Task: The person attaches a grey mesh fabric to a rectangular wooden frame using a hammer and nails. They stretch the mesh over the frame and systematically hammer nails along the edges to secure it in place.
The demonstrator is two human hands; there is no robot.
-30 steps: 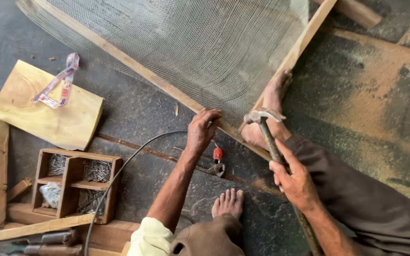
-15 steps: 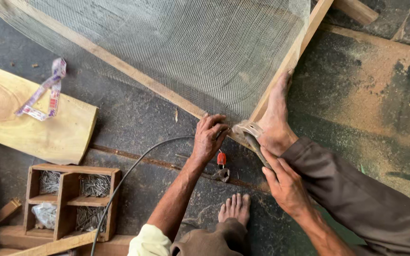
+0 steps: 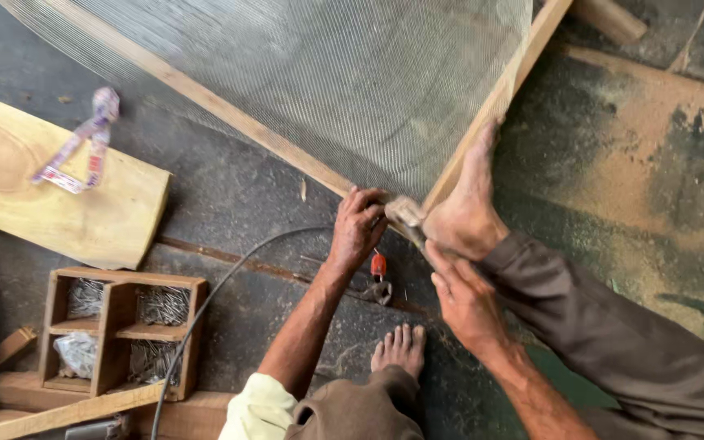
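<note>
Nailing mesh [image 3: 327, 81] to the wooden frame [image 3: 482, 122], it seems; left hand [image 3: 358, 228] pinches something at the corner, right hand [image 3: 466, 297] grips the hammer [image 3: 407, 216] there; the next blow needs a true aim.

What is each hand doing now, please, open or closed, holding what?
Left hand: fingers curled, pressing on the corner of the wooden frame; what they pinch cannot be told.
Right hand: closed on the hammer handle, head at the corner.

dusty floor [image 3: 230, 195] with wooden board [image 3: 59, 204], nail box [image 3: 120, 330], mesh frame [image 3: 303, 81]
</note>
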